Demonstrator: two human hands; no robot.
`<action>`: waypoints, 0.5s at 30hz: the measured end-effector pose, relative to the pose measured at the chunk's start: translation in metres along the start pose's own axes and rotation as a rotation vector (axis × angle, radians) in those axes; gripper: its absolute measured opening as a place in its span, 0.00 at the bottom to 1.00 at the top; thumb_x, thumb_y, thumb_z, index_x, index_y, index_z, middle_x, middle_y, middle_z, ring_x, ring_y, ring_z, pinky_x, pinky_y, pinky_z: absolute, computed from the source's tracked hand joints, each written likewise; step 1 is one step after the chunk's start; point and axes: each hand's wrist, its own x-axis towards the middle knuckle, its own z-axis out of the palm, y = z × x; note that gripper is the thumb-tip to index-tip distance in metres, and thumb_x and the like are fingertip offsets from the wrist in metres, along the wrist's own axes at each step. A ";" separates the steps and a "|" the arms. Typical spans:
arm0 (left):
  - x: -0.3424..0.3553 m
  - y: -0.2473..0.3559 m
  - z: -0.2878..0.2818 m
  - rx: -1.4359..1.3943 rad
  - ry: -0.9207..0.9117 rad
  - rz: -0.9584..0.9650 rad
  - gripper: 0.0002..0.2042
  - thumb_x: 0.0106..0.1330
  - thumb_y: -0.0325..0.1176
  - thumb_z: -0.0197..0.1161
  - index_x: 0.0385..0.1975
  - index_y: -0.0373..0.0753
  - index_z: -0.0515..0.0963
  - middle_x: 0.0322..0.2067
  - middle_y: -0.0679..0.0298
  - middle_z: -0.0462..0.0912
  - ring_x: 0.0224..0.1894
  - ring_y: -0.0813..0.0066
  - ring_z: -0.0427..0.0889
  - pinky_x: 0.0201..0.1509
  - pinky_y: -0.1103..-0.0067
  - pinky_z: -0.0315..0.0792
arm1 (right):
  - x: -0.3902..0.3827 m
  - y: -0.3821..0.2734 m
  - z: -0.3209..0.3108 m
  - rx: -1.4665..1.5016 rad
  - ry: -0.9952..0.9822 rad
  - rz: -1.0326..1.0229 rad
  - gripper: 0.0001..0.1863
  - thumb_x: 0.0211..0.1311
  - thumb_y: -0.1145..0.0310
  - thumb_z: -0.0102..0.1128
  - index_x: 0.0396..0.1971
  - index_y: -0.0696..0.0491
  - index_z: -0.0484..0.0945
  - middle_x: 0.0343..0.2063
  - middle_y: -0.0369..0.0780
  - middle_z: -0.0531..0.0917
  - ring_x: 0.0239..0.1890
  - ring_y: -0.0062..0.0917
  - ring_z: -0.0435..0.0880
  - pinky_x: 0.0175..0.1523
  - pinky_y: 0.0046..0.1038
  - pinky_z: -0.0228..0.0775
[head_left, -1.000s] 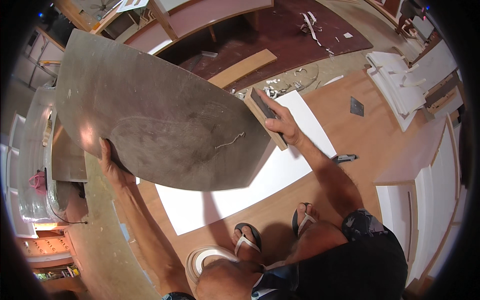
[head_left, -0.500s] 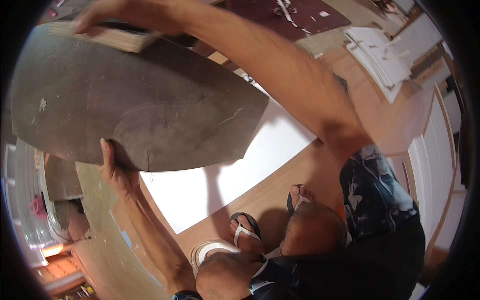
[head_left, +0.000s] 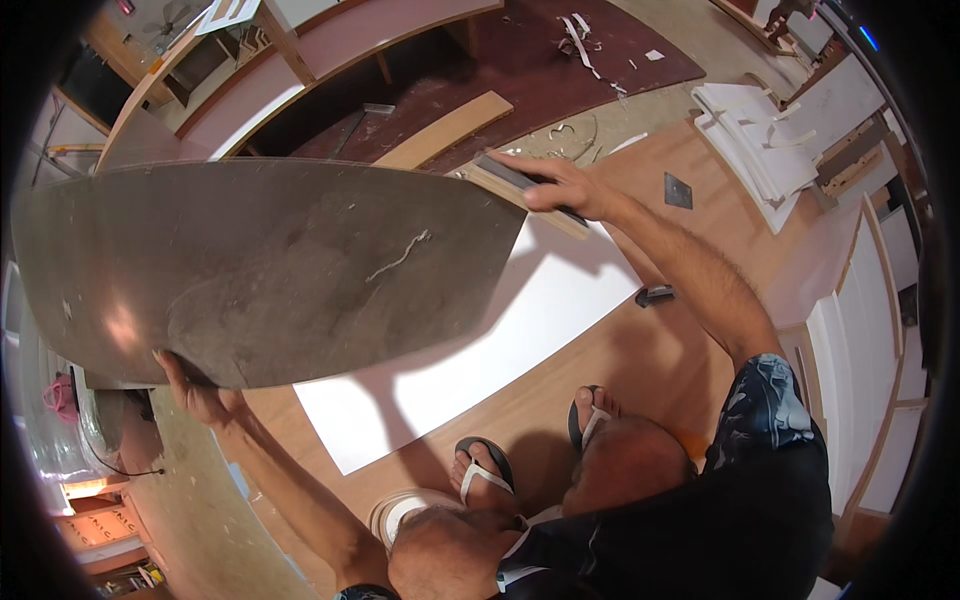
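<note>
A large dark brown sheet [head_left: 300,270] with curved-looking edges is held up, tilted, in front of me. My left hand [head_left: 205,400] grips its near left edge, thumb on the upper face and the fingers hidden beneath. At the sheet's right end my right hand [head_left: 565,190] is closed round a pale wooden block [head_left: 545,217] with a dark grey top. The block meets the sheet's far right corner. A thin pale scrap [head_left: 398,256] lies on the sheet's face. Below it, a white sheet [head_left: 440,380] rests on a brown board.
A black tool [head_left: 655,296] and a small dark plate [head_left: 678,190] lie on the brown board [head_left: 640,345]. Stacked white panels [head_left: 755,150] stand at the far right. Behind are a wooden frame, a plank [head_left: 450,130] and a dark red board. A tape roll [head_left: 400,510] sits by my left foot.
My right hand has swept with the block from the sheet's far left edge to its right end. The sheet's far edge has come lower, and my left hand has shifted down and left.
</note>
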 end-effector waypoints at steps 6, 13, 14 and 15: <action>-0.034 0.003 -0.023 0.175 0.252 0.071 0.24 0.83 0.44 0.59 0.71 0.37 0.74 0.69 0.56 0.79 0.70 0.53 0.76 0.75 0.54 0.71 | -0.110 0.113 -0.039 -0.228 0.315 0.507 0.45 0.62 0.52 0.73 0.77 0.55 0.70 0.67 0.49 0.81 0.67 0.34 0.81 0.71 0.32 0.70; -0.032 -0.049 -0.016 0.113 0.200 0.099 0.22 0.84 0.41 0.57 0.70 0.37 0.75 0.68 0.54 0.80 0.69 0.55 0.79 0.74 0.54 0.72 | -0.096 0.119 -0.070 -0.534 0.531 0.519 0.38 0.71 0.52 0.70 0.72 0.61 0.74 0.66 0.51 0.83 0.70 0.37 0.80 0.74 0.35 0.69; -0.029 -0.058 -0.012 0.110 0.219 0.110 0.22 0.83 0.42 0.58 0.71 0.37 0.74 0.68 0.53 0.80 0.69 0.54 0.78 0.74 0.53 0.71 | -0.081 0.100 -0.065 -0.522 0.620 0.458 0.35 0.74 0.51 0.67 0.71 0.60 0.75 0.65 0.51 0.83 0.70 0.38 0.80 0.74 0.35 0.68; -0.026 -0.068 -0.008 0.079 0.215 0.098 0.23 0.83 0.42 0.58 0.71 0.37 0.74 0.68 0.53 0.79 0.69 0.53 0.78 0.75 0.53 0.71 | -0.067 0.077 -0.056 -0.387 0.557 0.319 0.32 0.77 0.52 0.64 0.70 0.60 0.77 0.64 0.50 0.84 0.69 0.37 0.80 0.74 0.36 0.68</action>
